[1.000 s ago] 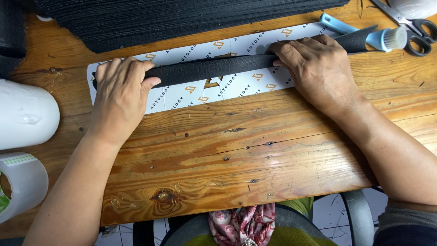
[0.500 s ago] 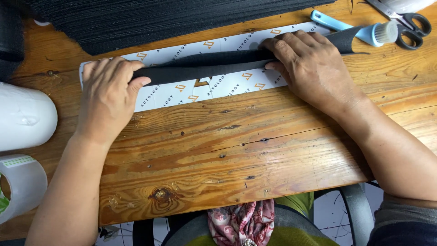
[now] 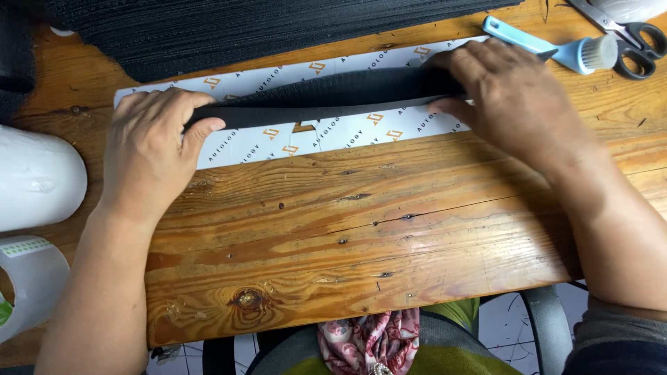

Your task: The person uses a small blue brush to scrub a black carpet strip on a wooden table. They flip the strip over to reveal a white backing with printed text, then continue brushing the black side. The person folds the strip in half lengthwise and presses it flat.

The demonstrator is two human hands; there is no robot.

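Both hands have slid slightly left along the strip since the earlier frames, and the black strip now looks rolled up thicker over the card. Left to right: a white tape roll (image 3: 28,288) sits at the bottom left edge, with a white rounded container (image 3: 38,177) just above it, both on the wooden table (image 3: 361,236). Left hand (image 3: 149,153) lies palm down on the left end of the printed white card (image 3: 326,132), fingers close together and flat, thumb hooked against the end of the black strip (image 3: 326,97), pressing it. The strip runs lengthwise along the middle of the card, from the left thumb to under the right hand, with white card showing above and below it. A dark ribbed mat (image 3: 264,28) lies beyond the card along the far edge of the table, touching or just overlapping the card's top edge; cannot tell which. Right hand (image 3: 514,104) covers the right end of the strip, fingers held together and curled over the top, thumb below along the strip's near edge, so the strip is pinched between thumb and fingers. Just beyond the right hand lies a light blue brush (image 3: 556,45) with white bristles, and scissors (image 3: 625,35) with dark handles sit at the top right corner. Patterned fabric (image 3: 368,340) shows below the table's near edge.
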